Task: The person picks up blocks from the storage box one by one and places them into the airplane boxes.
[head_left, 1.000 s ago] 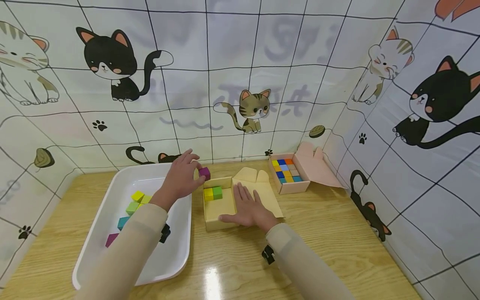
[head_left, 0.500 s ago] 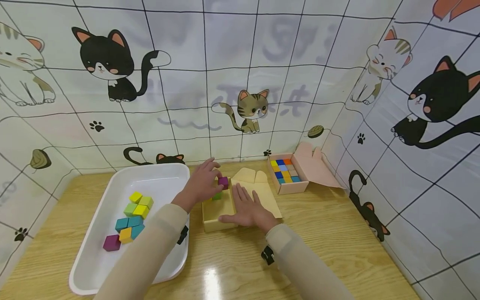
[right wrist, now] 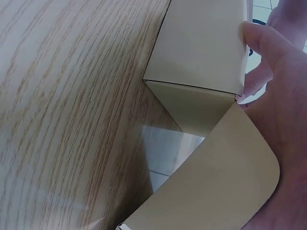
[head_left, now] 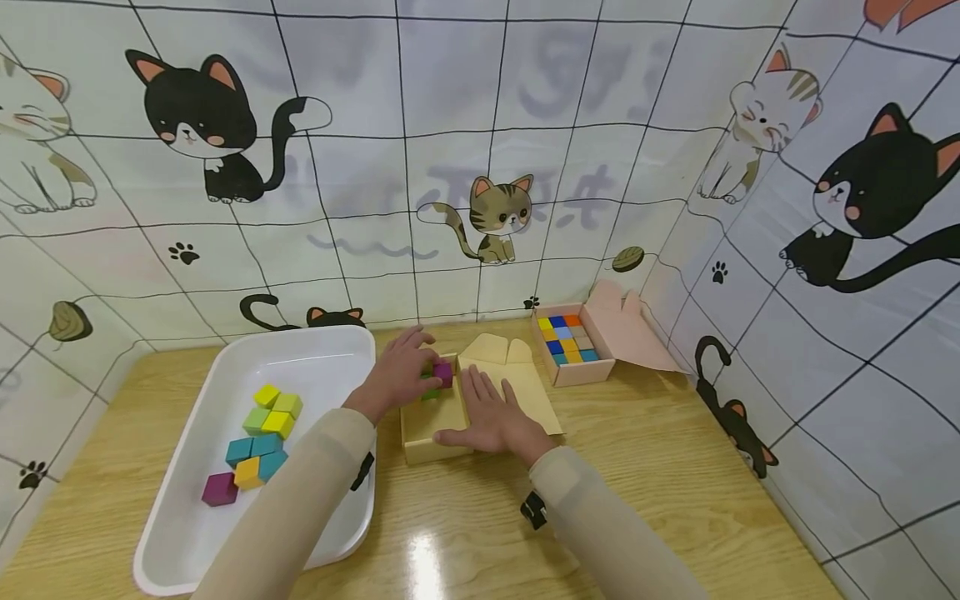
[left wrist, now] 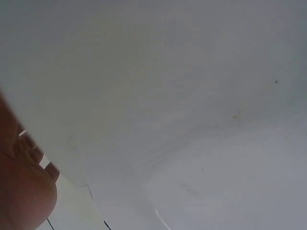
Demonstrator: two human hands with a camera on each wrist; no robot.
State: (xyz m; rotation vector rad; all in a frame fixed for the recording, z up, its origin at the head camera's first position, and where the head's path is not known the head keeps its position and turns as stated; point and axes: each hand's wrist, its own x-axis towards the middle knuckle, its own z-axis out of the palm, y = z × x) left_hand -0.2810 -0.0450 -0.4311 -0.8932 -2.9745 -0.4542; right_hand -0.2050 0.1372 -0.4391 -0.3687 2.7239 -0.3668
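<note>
In the head view my left hand [head_left: 396, 373] reaches over the back of a pale yellow cardboard box [head_left: 441, 452] and pinches a purple cube [head_left: 445, 374] at its back right corner. A green cube [head_left: 431, 394] shows just in front, partly covered by the fingers. Straight-fingered, my right hand [head_left: 497, 414] rests on the box's fold line and its opened lid [head_left: 536, 392]. The right wrist view has the thumb on the edge of the box wall [right wrist: 196, 48], beside a lid flap [right wrist: 220, 177]. Only part of the left hand [left wrist: 26, 187] appears in the left wrist view.
At left stands a white tray [head_left: 180, 450] holding yellow, green, teal and orange cubes and another purple cube [head_left: 220, 489]. A pink box [head_left: 585, 372] with its lid open sits at back right, filled with coloured cubes. Cat-patterned cloth walls [head_left: 360, 167] enclose the wooden table [head_left: 630, 475].
My left hand has carried the purple cube rightward from beside the tray to the yellow box, then slightly lower. The right hand keeps its place on the lid.
</note>
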